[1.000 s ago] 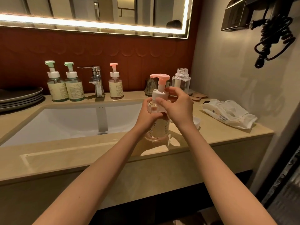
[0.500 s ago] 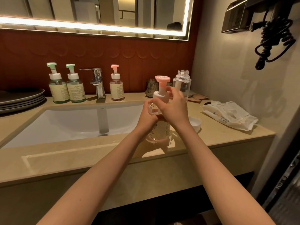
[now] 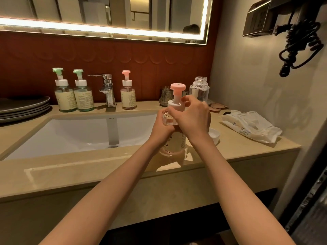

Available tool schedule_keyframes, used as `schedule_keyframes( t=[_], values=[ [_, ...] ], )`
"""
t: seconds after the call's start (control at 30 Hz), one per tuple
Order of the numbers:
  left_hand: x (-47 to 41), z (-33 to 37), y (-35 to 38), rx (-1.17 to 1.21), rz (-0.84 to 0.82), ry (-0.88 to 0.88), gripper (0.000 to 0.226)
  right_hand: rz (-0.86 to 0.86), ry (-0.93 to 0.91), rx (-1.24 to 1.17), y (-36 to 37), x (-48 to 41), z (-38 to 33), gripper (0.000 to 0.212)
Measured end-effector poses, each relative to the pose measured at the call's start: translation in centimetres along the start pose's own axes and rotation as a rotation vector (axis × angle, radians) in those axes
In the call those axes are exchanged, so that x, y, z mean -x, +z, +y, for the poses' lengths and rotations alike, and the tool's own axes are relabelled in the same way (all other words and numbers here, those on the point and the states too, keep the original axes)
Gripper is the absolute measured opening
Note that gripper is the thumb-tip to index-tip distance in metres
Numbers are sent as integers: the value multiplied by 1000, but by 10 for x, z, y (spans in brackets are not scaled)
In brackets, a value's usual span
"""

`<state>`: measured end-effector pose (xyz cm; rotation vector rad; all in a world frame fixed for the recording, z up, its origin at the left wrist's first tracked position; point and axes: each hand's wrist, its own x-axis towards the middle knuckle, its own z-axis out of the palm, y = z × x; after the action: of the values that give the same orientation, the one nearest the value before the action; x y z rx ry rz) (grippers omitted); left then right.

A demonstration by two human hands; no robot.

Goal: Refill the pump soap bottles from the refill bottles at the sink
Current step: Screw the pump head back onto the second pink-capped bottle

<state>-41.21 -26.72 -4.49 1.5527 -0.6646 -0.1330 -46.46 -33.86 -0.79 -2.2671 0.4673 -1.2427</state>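
Far left on the beige stone counter lies a stack of grey plates. Along the far wall stand a clear green-headed pump bottle, a second green-headed bottle, a chrome tap over the white basin, then a small pink-headed pump bottle. Right of the basin, near the counter's front edge, the clear pump bottle with a pink head stands upright. My left hand wraps its body, fingers curled round it. My right hand clamps its white collar between curled fingers and thumb. Just behind stands an uncapped clear refill bottle. A white cap lies beside my right wrist, and a white pack of wet wipes farther right.
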Motion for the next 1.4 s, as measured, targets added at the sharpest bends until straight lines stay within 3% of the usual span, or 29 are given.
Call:
schedule_keyframes(
  t=[0.07, 0.13, 0.2, 0.37, 0.53, 0.67, 0.87, 1.07, 1.3, 1.4],
  values=[
    [-2, -2, -1, 7, -6, -13, 76, -82, 44, -61, 1, -7, 1, 56],
    [-4, -4, -3, -3, -19, -26, 81, -270, 117, -286, 1, -13, 1, 62],
    [-5, -5, -4, -19, -28, -23, 79, -396, 160, -395, 4, -13, 0, 55],
    [-7, -6, 7, -146, 89, -3, 79, -146, 121, 34, 11, -2, -5, 56],
    [-8, -7, 0, -126, -3, 14, 90, -372, 137, -203, 5, -12, -4, 84],
    [-8, -6, -1, -121, 8, -45, 97, -390, 177, -380, -9, -11, -8, 49],
    [-12, -10, -5, -91, -1, -43, 84, -41, 162, -263, -18, -5, -2, 44],
    [-10, -7, -6, -62, -29, -63, 83, -430, 225, -578, -2, -4, 1, 66],
    [-10, -6, -6, -72, -27, -49, 83, -246, 167, -487, -4, -6, 13, 62],
    [-9, -5, -8, -70, -56, -48, 81, -336, 184, -477, -1, -16, 12, 73]
  ],
)
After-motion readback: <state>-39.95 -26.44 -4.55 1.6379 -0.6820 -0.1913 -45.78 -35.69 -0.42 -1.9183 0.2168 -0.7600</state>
